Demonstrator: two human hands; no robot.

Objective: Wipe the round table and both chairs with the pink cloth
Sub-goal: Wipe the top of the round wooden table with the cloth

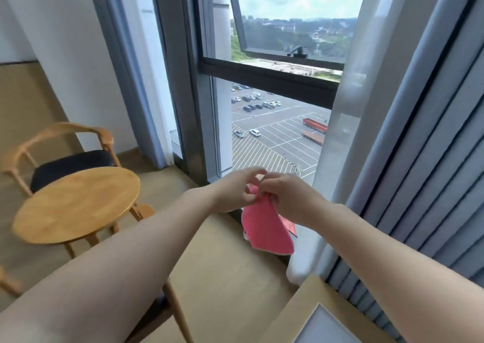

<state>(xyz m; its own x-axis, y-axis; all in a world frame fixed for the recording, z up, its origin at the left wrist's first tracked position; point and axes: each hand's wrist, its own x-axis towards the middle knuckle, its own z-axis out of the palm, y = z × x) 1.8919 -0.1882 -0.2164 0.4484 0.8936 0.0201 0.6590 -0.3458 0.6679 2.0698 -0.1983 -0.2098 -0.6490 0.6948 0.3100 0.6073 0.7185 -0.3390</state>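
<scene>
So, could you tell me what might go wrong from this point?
Both hands, left hand and right hand, only pinch the pink cloth at its top edge, so it could slip and drop to the floor. The round table is off to the left, so swinging round may bump the near chair under the left arm.

**Colours and patterns on my feed**

- Cloth (267, 227), centre of frame: I read it as plain pink, no print.
- Round table (76, 204), lower left: light honey wood, grain showing.
- Chair (62, 149), left, behind the table: same pale wood frame, black seat.
- Curtain (419, 146), right side: blue-grey, with vertical folds reading as stripes.
- Sheer curtain (348, 94) beside it: white.
- Window frame (269, 75), upper centre: dark grey to black.
- Floor (225, 259), centre bottom: tan.
- Wall (52, 28), upper left: white.
</scene>
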